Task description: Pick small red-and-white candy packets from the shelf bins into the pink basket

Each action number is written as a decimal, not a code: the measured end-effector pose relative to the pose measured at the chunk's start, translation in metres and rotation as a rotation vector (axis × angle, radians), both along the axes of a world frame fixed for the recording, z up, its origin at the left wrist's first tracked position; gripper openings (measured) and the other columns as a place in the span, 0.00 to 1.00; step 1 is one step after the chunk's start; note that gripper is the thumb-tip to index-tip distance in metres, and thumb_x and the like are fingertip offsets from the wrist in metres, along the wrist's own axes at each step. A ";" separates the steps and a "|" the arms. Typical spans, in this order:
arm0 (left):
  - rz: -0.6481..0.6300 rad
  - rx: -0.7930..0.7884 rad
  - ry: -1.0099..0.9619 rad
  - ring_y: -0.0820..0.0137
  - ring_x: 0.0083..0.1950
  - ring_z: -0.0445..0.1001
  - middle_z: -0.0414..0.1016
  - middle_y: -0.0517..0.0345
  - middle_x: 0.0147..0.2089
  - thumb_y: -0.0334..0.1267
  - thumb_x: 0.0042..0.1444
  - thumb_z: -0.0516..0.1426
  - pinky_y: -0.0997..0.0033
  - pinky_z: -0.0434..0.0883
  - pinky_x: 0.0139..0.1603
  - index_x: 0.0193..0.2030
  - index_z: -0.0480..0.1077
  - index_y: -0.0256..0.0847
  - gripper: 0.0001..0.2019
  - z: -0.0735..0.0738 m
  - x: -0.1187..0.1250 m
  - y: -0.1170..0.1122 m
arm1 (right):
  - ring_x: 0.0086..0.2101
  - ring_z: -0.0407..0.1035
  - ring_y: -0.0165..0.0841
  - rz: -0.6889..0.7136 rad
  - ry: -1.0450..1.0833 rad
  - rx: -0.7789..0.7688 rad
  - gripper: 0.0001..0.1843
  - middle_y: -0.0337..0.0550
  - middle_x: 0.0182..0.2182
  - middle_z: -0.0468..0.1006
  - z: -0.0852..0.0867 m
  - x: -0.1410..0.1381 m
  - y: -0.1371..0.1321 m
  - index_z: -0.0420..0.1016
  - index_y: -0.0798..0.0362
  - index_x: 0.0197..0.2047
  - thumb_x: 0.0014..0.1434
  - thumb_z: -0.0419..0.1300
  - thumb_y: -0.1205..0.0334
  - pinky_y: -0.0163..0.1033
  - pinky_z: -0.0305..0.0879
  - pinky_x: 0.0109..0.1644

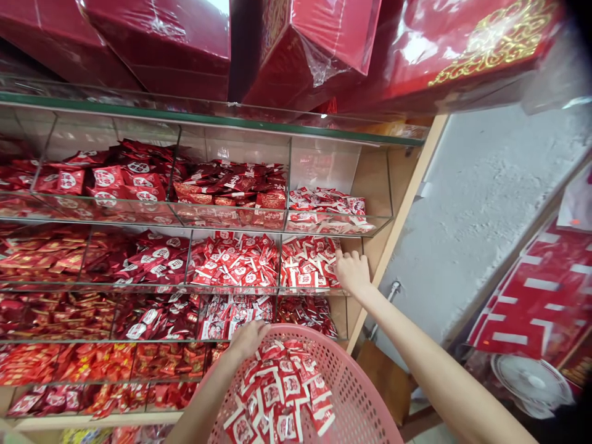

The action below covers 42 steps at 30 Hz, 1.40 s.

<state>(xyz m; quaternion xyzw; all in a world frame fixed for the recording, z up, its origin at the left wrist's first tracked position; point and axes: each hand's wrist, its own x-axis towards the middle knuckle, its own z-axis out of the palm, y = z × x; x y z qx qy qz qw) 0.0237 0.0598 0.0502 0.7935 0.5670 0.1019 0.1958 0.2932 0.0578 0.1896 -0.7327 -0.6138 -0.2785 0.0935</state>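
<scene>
My left hand (250, 339) is closed over the far rim of a pink perforated plastic basket (349, 376). Small red-and-white wrapped packets (282, 394) are piled inside it, mostly towards its left and middle. My right hand (354, 272) is stretched out to the right end of the second shelf row, its fingers slightly apart. It is over the glass front, beside similar red-and-white packets (308, 265) in the compartment. I see nothing held in it, though the undersides of the fingers are hidden.
Glass-fronted compartments hold red packets (139, 179) in several rows. Large red boxes (314, 49) in clear wrap stand on the green-edged glass shelf (208, 120) above. A wooden side panel (393, 246) borders a grey wall (490, 179). Red-and-white packaged goods (522, 302) and a white fan-like object (531, 382) are far right.
</scene>
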 end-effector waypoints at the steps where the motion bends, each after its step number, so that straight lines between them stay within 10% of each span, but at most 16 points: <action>1: -0.001 0.002 0.004 0.68 0.39 0.72 0.75 0.56 0.38 0.54 0.58 0.40 0.75 0.61 0.34 0.38 0.69 0.44 0.22 0.000 0.000 0.000 | 0.40 0.60 0.44 0.001 0.003 0.005 0.17 0.57 0.36 0.72 -0.001 0.000 0.000 0.62 0.61 0.49 0.57 0.45 0.68 0.45 0.51 0.40; 17: -0.014 0.007 0.005 0.69 0.36 0.71 0.74 0.56 0.36 0.54 0.58 0.39 0.74 0.61 0.34 0.36 0.69 0.43 0.23 -0.004 0.000 0.002 | 0.43 0.61 0.45 0.072 0.198 0.061 0.23 0.57 0.41 0.70 0.004 -0.003 -0.027 0.52 0.57 0.59 0.59 0.42 0.66 0.48 0.54 0.43; 23: -0.020 0.020 0.029 0.68 0.38 0.71 0.74 0.56 0.38 0.54 0.58 0.39 0.74 0.60 0.33 0.38 0.69 0.44 0.23 -0.004 0.001 0.003 | 0.44 0.64 0.40 0.528 0.858 0.254 0.27 0.54 0.50 0.63 0.011 -0.026 -0.068 0.47 0.52 0.60 0.59 0.46 0.56 0.46 0.62 0.45; 29: -0.018 0.017 0.058 0.68 0.37 0.71 0.75 0.56 0.37 0.54 0.58 0.38 0.74 0.60 0.33 0.38 0.69 0.45 0.23 -0.005 0.002 0.003 | 0.32 0.70 0.31 0.632 1.985 -0.528 0.24 0.42 0.38 0.70 -0.063 -0.095 -0.108 0.58 0.49 0.51 0.52 0.56 0.52 0.37 0.68 0.30; 35: 0.007 -0.001 0.064 0.68 0.37 0.71 0.74 0.56 0.37 0.55 0.58 0.38 0.73 0.60 0.34 0.38 0.69 0.45 0.24 -0.003 0.002 0.002 | 0.22 0.68 0.26 0.234 2.195 -1.046 0.17 0.37 0.26 0.73 -0.165 -0.153 -0.139 0.68 0.55 0.35 0.41 0.64 0.58 0.30 0.63 0.23; 42: 0.000 0.021 0.065 0.68 0.37 0.71 0.75 0.55 0.38 0.55 0.58 0.38 0.73 0.60 0.33 0.39 0.69 0.45 0.24 -0.001 0.003 0.000 | 0.24 0.70 0.28 0.114 2.315 -1.006 0.14 0.36 0.23 0.73 -0.209 -0.173 -0.151 0.67 0.55 0.28 0.34 0.65 0.69 0.38 0.67 0.35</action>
